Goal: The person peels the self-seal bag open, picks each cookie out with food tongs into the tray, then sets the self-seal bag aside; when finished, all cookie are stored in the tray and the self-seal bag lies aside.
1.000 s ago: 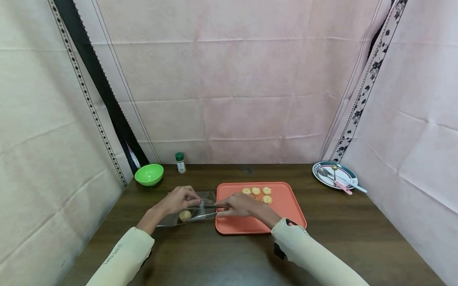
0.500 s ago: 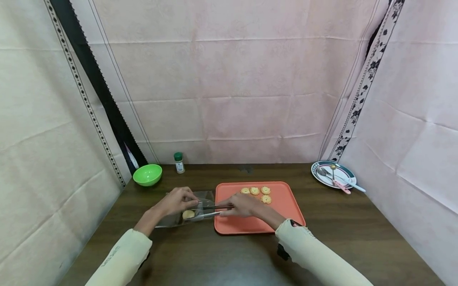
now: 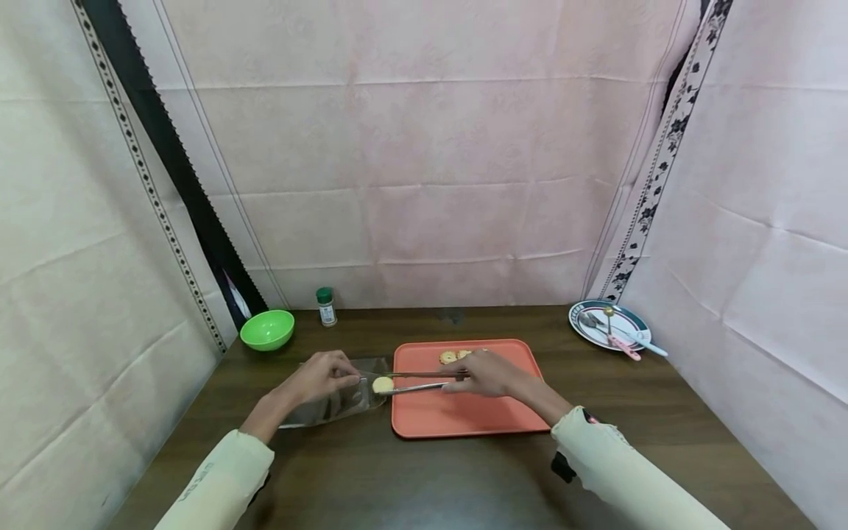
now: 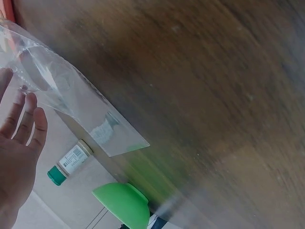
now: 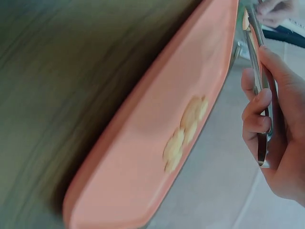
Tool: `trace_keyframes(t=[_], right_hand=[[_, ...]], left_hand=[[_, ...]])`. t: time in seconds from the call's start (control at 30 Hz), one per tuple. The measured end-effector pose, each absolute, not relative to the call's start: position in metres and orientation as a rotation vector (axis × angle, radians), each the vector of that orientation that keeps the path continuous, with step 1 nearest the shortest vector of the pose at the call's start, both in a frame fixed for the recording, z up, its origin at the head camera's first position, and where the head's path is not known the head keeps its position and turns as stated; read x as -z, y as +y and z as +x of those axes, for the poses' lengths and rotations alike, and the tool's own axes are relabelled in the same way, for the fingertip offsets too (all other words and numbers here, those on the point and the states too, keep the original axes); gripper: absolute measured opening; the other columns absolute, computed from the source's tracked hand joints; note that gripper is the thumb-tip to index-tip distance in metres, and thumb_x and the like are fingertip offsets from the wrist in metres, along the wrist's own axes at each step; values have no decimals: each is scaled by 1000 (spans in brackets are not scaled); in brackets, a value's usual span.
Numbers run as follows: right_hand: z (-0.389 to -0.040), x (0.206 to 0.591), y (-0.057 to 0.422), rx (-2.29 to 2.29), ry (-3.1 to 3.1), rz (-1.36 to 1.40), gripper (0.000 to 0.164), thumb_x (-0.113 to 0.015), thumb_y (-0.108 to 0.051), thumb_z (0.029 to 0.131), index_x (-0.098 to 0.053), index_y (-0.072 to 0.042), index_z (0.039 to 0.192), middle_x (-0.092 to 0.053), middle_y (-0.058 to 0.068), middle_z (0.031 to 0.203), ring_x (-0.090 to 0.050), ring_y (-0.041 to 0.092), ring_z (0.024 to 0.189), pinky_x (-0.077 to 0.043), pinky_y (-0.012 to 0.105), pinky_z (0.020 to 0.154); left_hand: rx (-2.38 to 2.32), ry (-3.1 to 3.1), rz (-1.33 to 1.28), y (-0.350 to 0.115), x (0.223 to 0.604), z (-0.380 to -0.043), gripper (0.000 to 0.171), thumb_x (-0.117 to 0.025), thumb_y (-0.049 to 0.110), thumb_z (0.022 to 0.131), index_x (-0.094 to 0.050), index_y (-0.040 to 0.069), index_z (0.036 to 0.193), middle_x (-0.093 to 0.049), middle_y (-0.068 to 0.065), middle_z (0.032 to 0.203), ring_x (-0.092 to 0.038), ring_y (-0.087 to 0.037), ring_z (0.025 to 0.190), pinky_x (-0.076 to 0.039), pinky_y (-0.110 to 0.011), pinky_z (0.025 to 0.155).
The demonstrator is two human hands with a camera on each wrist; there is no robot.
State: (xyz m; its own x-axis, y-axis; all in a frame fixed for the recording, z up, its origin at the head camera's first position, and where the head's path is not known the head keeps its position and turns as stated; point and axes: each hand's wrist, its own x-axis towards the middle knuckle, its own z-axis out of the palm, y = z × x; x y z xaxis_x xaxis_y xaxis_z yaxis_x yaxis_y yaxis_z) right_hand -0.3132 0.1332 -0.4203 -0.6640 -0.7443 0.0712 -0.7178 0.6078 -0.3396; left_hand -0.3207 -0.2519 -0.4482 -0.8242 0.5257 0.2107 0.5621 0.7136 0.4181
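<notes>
In the head view, my left hand (image 3: 324, 379) pinches the upper edge of a clear plastic bag (image 3: 324, 409) lying left of the tray. My right hand (image 3: 490, 374) holds metal tongs (image 3: 419, 387) that reach left over the tray's edge. Between the tong tips is a round pale cookie (image 3: 383, 385), just at the bag's right end. The right wrist view shows fingers curled round the tongs (image 5: 259, 71), the cookie (image 5: 246, 20) edge-on at their tips. A coral tray (image 3: 457, 423) lies under my right hand with cookies (image 3: 448, 358) on it, some hidden by that hand.
A green bowl (image 3: 268, 330) and a green-capped shaker bottle (image 3: 327, 308) stand at the back left. At the back right, a rimmed plate (image 3: 583, 331) holds cutlery with pink and light-blue handles. Cloth walls (image 3: 424, 184) enclose the dark wooden table (image 3: 411, 486).
The tongs and my right hand have moved right. The cookie, formerly inside the bag, has come along between the tong tips to the bag's end. My left hand stays at the bag.
</notes>
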Motion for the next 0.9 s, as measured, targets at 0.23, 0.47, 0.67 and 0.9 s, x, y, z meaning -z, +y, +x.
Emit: trace_keyframes(t=[0.23, 0.47, 0.67, 0.9], right_hand=[[-311, 413, 168, 489, 2814, -1237, 44, -69, -36, 102, -64, -25, 144, -46, -6, 63, -35, 2, 56, -31, 24, 56], [-311, 416, 200, 474, 2895, -1119, 41, -69, -43, 101, -69, -27, 139, -58, -16, 75, -46, 1, 64, -35, 26, 56], [-313, 424, 218, 462, 2914, -1063, 39, -68, -42, 101, -72, -23, 134, -61, -12, 77, -43, 1, 60, -32, 26, 55], [-311, 429, 226, 454, 2917, -1025, 38, -67, -43, 102, -71, -26, 136, -46, -11, 67, -36, 2, 57, -28, 26, 54]], left_hand=[[775, -2868, -881, -253, 448, -320, 15, -73, 22, 100, -83, 13, 106, -67, 6, 99, -63, -12, 92, -54, -33, 78], [775, -2840, -901, -251, 450, -320, 14, -72, 22, 100, -83, 16, 105, -67, 7, 98, -64, -11, 91, -54, -30, 75], [778, -2838, -907, -250, 450, -320, 13, -72, 22, 100, -83, 16, 105, -66, 8, 98, -64, -10, 90, -54, -30, 75], [779, -2846, -905, -249, 450, -321, 14, -72, 22, 100, -83, 15, 106, -66, 7, 98, -63, -10, 91, -54, -31, 75]])
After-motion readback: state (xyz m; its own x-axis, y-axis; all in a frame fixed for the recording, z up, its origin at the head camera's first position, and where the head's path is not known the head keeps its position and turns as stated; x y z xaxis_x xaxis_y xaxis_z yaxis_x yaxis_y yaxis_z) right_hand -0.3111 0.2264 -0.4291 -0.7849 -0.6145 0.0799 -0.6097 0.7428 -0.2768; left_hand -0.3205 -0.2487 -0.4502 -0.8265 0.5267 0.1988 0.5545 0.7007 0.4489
